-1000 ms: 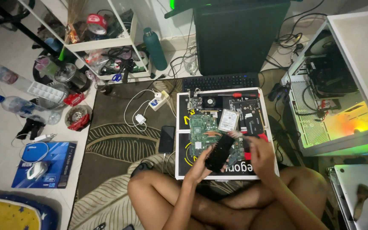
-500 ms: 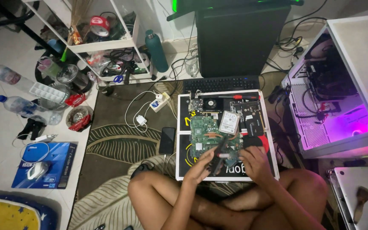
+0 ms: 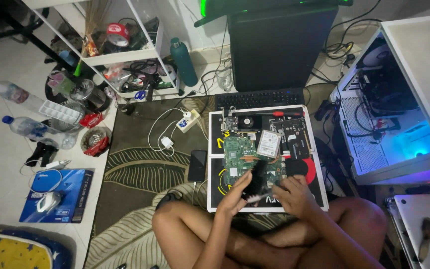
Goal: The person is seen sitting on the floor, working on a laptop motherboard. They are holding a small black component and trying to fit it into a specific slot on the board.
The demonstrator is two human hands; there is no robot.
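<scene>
I sit cross-legged on a rug, both hands low over a white-edged black board [image 3: 319, 198]. A green circuit board [image 3: 239, 153] lies on it, with a silver drive [image 3: 268, 143] resting on its upper right. Between my hands is a black brush-like tool [image 3: 258, 175] with a pale handle, lying over the circuit board's lower edge. My left hand [image 3: 235, 195] grips its black part from the left. My right hand [image 3: 297, 195] pinches the handle end from the right.
A fan card [image 3: 247, 122], a red screwdriver [image 3: 279, 113] and a black keyboard [image 3: 260, 98] lie beyond. A phone [image 3: 197, 165] and white power strip [image 3: 187, 121] sit left. An open, blue-lit computer case [image 3: 389, 129] stands right. Water bottles [image 3: 31, 128] and a blue box [image 3: 70, 194] lie far left.
The black tool has come down from being held up over the circuit board to its lower edge. My right hand has moved in to meet it. The computer case's glow went from yellow-green through purple to blue.
</scene>
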